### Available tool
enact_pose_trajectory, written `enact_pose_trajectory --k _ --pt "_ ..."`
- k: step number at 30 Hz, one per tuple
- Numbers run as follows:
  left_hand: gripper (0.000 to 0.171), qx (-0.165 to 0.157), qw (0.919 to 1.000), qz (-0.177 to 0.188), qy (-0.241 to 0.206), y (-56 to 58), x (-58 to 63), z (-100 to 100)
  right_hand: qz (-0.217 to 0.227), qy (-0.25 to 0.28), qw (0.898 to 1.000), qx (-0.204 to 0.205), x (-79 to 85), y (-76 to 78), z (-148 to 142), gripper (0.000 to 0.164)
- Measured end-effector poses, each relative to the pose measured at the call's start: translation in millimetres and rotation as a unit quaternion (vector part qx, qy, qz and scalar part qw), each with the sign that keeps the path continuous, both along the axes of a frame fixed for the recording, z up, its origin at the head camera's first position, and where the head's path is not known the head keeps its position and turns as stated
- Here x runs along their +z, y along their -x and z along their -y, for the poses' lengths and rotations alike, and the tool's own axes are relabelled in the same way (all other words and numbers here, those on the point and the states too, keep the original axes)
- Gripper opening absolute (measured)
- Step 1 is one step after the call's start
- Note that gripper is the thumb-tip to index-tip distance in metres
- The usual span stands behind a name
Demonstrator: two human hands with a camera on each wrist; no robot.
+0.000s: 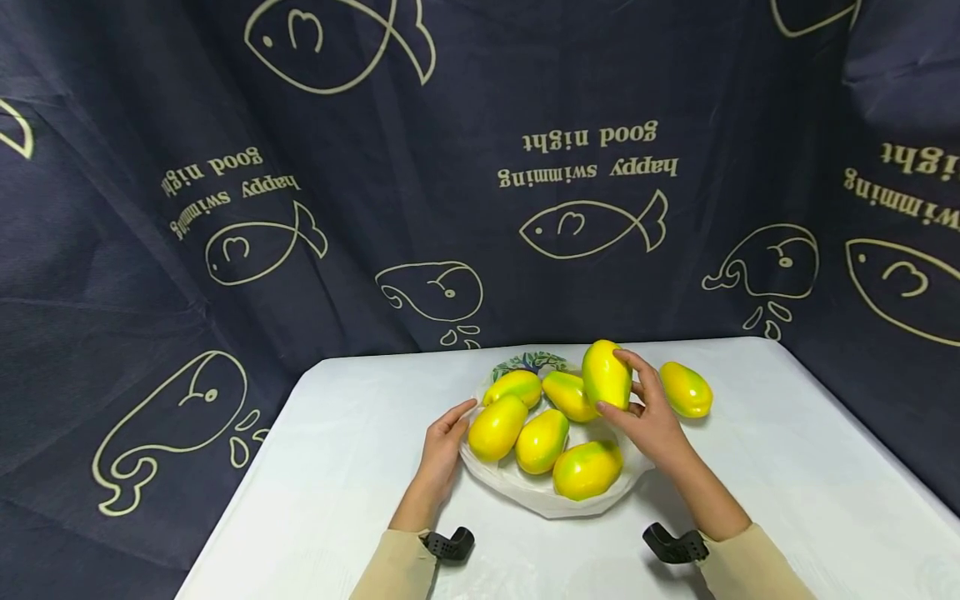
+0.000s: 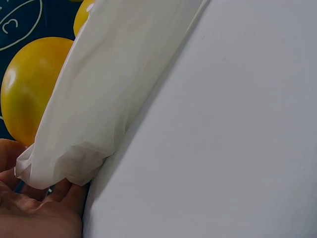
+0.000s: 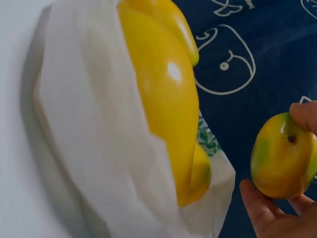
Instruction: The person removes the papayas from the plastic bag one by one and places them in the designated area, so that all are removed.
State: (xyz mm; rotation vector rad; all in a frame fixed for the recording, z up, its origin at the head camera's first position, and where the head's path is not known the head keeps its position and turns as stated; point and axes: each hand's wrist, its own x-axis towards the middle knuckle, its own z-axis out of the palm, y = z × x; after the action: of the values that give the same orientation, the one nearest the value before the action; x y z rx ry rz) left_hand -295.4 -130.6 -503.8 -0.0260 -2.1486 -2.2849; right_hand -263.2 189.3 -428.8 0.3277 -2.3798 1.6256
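Observation:
A white, thin-walled bag point(image 1: 525, 497) with a green tree print point(image 1: 534, 362) at its far side lies wide on the table, several yellow-green papayas point(image 1: 587, 471) in it. My right hand point(image 1: 651, 414) grips one more papaya point(image 1: 607, 375) above the bag's far right part, thumb and fingers on opposite sides. That held papaya point(image 3: 281, 156) shows its dark stem dimple in the right wrist view. At the bag's left rim, my left hand point(image 1: 444, 446) holds the edge. In the left wrist view, fingers point(image 2: 59, 193) are partly hidden behind the bag's gathered corner point(image 2: 81, 161).
One papaya point(image 1: 686, 389) lies on the white table point(image 1: 330, 467) to the right of the bag. A dark blue curtain point(image 1: 450, 192) with fish and whale drawings hangs behind the table and along its sides. Black bands point(image 1: 448, 545) are on both wrists.

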Motion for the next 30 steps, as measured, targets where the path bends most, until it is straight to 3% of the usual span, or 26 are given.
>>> enact_pose_trajectory --k 5,14,18,25,30 --pt "0.038 0.002 1.0000 0.000 0.006 -1.3 0.0 0 -0.014 -0.030 0.999 -0.012 -4.2 0.2 -11 0.080" --pt "0.038 -0.002 1.0000 0.002 0.003 -1.9 -1.0 -2 -0.042 -0.035 0.997 -0.048 -7.0 -3.4 -31 0.077" --pt "0.038 0.001 1.0000 0.003 0.009 -1.4 -0.4 -3 -0.058 -0.026 0.996 -0.060 -6.1 -4.2 -42 0.077" --pt "0.038 0.004 1.0000 0.000 0.008 -0.3 0.2 -1 -0.130 0.007 0.990 -0.057 -11.2 -4.4 -61 0.073" --pt "0.038 0.003 0.9999 0.000 0.010 -0.4 0.0 0 -0.146 0.017 0.987 -0.066 -13.4 -3.4 -72 0.072"
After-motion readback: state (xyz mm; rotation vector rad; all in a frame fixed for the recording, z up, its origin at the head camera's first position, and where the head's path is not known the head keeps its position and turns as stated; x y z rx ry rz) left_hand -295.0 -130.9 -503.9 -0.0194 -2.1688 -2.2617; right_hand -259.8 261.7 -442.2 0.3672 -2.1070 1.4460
